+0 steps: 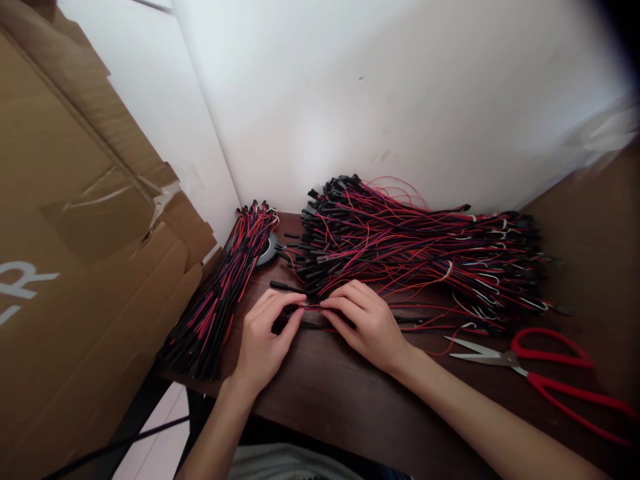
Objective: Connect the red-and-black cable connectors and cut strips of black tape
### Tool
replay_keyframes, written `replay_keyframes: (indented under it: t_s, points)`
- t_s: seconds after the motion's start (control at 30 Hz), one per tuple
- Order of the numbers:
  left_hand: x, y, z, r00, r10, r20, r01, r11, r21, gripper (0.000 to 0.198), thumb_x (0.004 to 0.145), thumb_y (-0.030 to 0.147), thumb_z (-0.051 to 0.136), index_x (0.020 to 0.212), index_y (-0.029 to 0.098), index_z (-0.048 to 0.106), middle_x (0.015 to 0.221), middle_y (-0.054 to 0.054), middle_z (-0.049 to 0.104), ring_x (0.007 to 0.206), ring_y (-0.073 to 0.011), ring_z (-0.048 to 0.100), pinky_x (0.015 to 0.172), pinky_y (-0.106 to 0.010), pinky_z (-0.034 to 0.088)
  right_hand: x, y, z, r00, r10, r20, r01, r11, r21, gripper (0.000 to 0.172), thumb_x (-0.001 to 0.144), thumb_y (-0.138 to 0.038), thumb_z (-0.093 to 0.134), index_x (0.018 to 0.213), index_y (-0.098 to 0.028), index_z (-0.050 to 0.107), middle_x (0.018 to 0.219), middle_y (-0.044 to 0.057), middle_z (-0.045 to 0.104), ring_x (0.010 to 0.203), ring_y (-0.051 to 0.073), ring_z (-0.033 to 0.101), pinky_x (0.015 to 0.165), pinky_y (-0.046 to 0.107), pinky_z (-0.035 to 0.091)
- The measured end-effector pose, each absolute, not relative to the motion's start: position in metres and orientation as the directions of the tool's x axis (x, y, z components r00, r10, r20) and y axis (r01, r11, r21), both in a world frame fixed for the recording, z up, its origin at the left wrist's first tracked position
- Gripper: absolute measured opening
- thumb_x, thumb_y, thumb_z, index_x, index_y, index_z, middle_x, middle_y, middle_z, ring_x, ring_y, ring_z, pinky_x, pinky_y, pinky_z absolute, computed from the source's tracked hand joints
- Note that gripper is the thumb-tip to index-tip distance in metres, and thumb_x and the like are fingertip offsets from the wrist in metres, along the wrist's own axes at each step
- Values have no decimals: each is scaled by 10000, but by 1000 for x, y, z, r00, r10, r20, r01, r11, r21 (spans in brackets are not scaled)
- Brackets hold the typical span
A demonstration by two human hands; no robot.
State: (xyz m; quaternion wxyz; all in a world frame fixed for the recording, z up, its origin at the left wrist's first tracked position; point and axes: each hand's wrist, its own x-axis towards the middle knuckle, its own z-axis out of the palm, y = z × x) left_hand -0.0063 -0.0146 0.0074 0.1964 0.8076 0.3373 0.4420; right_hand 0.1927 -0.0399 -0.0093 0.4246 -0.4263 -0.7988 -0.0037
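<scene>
Just in front of the large wire pile, a thin red-and-black wire cable (pixel 313 307) stretches between my two hands. My left hand (pixel 265 333) pinches its left part between thumb and fingertips, close to a black sleeve end. My right hand (pixel 367 325) is closed on the same cable a little to the right, its fingertips near those of the left. More red and black wires run under and beyond the right hand. The big pile of wire cables (pixel 400 247) lies behind, with black connectors at its left end and white ties on several bundles.
A narrower bundle of sleeved cables (pixel 215 307) lies at the left, partly over a grey tape roll (pixel 271 249). Red-handled scissors (pixel 515 360) rest opened at the right. A cardboard box (pixel 90 233) stands left, a white wall (pixel 360 107) behind the dark table (pixel 330 393).
</scene>
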Motion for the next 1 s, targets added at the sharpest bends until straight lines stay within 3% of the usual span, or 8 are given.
replay_keyframes:
  t_s: [0.47, 1.0]
  points:
    - [-5, -14, 8, 389, 728, 564, 346, -683, 643, 164, 882, 120, 619, 1030, 180, 658, 912, -38, 697, 860, -152, 632, 783, -277, 506, 186, -46, -3, -221, 747, 627, 643, 595, -483, 81, 900, -123, 519, 839, -172, 539, 823, 66, 588, 801, 194, 505, 716, 344, 418]
    - [-4, -16, 12, 387, 739, 551, 348, -671, 655, 112, 885, 132, 603, 956, 182, 674, 903, -40, 712, 854, -155, 660, 791, -272, 522, 187, -43, -3, -234, 804, 547, 708, 527, -471, 117, 905, -168, 491, 793, -198, 509, 800, 51, 574, 788, 196, 501, 704, 333, 407]
